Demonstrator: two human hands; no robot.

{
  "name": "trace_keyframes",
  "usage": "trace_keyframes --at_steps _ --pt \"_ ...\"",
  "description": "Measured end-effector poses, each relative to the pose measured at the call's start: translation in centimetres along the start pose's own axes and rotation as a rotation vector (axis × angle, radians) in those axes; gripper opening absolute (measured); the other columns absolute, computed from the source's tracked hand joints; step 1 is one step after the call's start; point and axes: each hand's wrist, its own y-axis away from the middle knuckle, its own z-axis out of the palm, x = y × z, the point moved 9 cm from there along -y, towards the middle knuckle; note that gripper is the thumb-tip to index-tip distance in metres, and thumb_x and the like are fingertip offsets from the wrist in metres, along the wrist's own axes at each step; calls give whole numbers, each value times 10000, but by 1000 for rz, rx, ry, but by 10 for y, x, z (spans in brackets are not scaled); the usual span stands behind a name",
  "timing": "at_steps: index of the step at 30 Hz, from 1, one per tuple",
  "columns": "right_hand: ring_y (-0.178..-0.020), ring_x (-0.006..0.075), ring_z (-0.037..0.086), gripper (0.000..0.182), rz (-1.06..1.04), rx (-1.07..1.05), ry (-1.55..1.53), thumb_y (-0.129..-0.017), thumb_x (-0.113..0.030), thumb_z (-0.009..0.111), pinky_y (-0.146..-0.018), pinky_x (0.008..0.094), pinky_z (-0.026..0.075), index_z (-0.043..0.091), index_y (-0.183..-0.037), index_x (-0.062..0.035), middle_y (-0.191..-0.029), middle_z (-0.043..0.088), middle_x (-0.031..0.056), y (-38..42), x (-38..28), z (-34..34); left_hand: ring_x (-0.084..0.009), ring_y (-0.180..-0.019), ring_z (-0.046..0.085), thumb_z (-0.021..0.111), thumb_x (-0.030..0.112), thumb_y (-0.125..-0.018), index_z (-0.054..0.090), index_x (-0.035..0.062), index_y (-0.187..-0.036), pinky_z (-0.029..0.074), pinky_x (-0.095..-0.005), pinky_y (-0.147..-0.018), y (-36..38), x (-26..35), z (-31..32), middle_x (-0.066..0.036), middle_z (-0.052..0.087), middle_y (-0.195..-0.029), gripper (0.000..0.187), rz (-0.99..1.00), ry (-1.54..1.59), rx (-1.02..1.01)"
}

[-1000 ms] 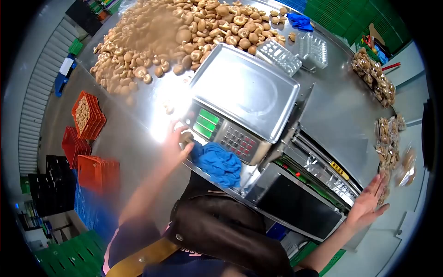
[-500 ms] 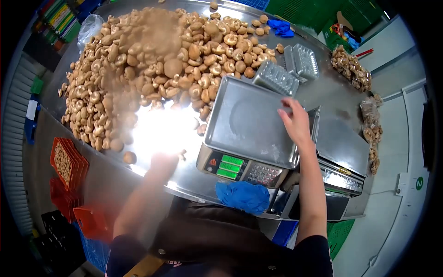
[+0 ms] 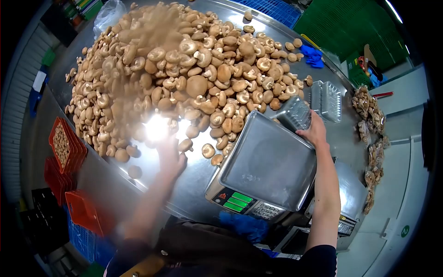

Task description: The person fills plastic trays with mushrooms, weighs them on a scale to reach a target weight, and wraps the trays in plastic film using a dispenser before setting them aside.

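Note:
A large pile of brown shiitake mushrooms (image 3: pixel 197 86) covers the steel table. My left hand (image 3: pixel 169 156) reaches to the near edge of the pile, beside a few loose mushrooms. Bright glare and blur hide its fingertips, though the thumb shows at the side. Over the far right corner of the scale, my right hand (image 3: pixel 316 131) grips the near corner of a stack of clear plastic trays (image 3: pixel 294 112) between thumb and fingers. Nothing lies on the scale's metal pan (image 3: pixel 270 159). Its green displays (image 3: pixel 237 202) are lit.
More clear trays (image 3: pixel 326 101) stand behind to the right. Bagged mushrooms (image 3: pixel 369 111) line the right edge. Blue gloves (image 3: pixel 312 56) lie at the back, and a crumpled blue item (image 3: pixel 244 226) before the scale. Red baskets (image 3: pixel 68 145) stand at left. A clear bag (image 3: pixel 109 17) is behind.
My right hand has moved from above the scale pan to the clear trays and taken hold of a corner. My left hand has moved forward toward the pile. The whole view has shifted.

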Motion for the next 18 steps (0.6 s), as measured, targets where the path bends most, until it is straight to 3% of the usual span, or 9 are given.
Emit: trace_keyframes --at_steps 4,7,10,12,13,14,15,17,18 --pt "-1214 367 473 982 -79 134 65 -533 -251 898 -1032 406 384 400 -1345 -12 -1288 523 200 14 -17 -17 -422 -1407 184 602 80 -619 374 33 -1323 162 -522 -1134 7 -7 2 -215 277 -1474 742 8 12 -27" --pt "-1168 357 516 874 -21 310 -52 -589 -291 860 -996 399 411 448 -1314 -27 -1206 566 195 22 -15 -50 -420 -1405 188 606 122 -633 371 38 -1338 155 -518 -1140 7 3 -25 -213 285 -1472 748 22 112 58" --pt "-1134 320 550 816 -149 497 -544 -626 -360 820 -979 401 425 479 -1293 -36 -1165 589 165 45 -86 -114 -368 -1386 267 632 264 -751 339 54 -1395 215 -492 -1134 -3 29 -74 -192 336 -1461 739 -134 360 110" --pt "-1135 277 555 824 -306 92 -874 -645 -394 803 -988 408 422 472 -1310 -36 -1184 585 133 62 -165 -98 -333 -1345 355 627 317 -823 303 55 -1422 292 -470 -1103 -17 41 -95 -184 379 -1440 730 -125 615 104" --pt "-1131 271 559 836 -476 -212 -933 -689 -389 780 -991 417 428 427 -1362 -39 -1230 574 119 82 -218 -70 -318 -1320 398 619 332 -854 283 54 -1434 330 -456 -1083 -25 43 -102 -180 400 -1428 725 -77 748 103" --pt "-1128 248 559 848 -579 -506 -1135 -739 -376 743 -988 403 439 357 -1423 -57 -1240 566 118 117 -275 -58 -279 -1261 443 684 168 -782 268 50 -1442 351 -408 -1059 -31 46 -106 -148 442 -1382 789 -128 956 63" --pt "-1121 227 560 846 -493 -852 -1212 -767 -333 717 -999 391 432 301 -1458 -76 -1258 552 127 145 -306 -9 -246 -1208 502 675 173 -815 353 36 -1403 395 -370 -1023 -36 54 -114 -145 522 -1306 685 -43 1025 10" --pt "-1159 233 536 797 -510 -1265 -1506 -836 -441 601 -1037 381 397 286 -1464 -66 -1268 535 168 198 -370 22 -188 -1011 615 649 164 -851 530 16 -1256 500 -322 -856 -30 51 -114 -114 641 -1111 447 -152 812 -355" --pt "-1181 259 528 879 -453 -1371 -1664 -838 -592 551 -1047 395 386 274 -1462 -39 -1280 527 187 215 -388 30 -142 -746 647 630 141 -865 633 -1 -1058 527 -285 -624 -18 30 -104 -77 685 -927 240 -365 715 -602"
